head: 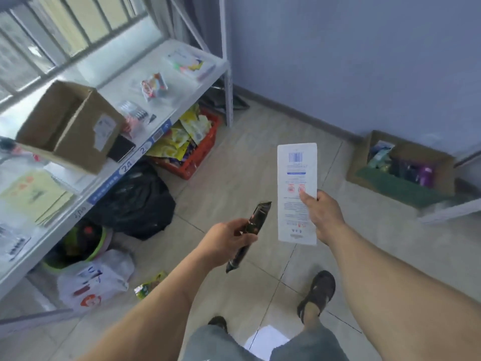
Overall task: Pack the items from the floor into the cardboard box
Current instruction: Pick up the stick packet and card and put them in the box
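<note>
At the centre of the frame, both bare forearms reached forward from the lower edge, hands held above the tiled floor. The left hand was curled around the middle of a dark, glossy packet, which ran slantwise, its upper end pointing up and right and its lower end sticking out below the fist. Just to the right, the right hand pinched a tall white card package at its right edge, thumb laid across the printed face, the card upright with a barcode near its top.

Lower in the frame, a foot in a dark sandal stood on the tiles. At the lower left, a small green and yellow packet lay on the floor beside a white plastic bag.

At the right of the frame, against the wall, an open cardboard box sat on the floor, already holding several coloured items.

Along the left ran a white shelf carrying a second cardboard box, tilted, and scattered small packages. Beneath it sat a black bag and a red crate stuffed with yellow wrappers.
</note>
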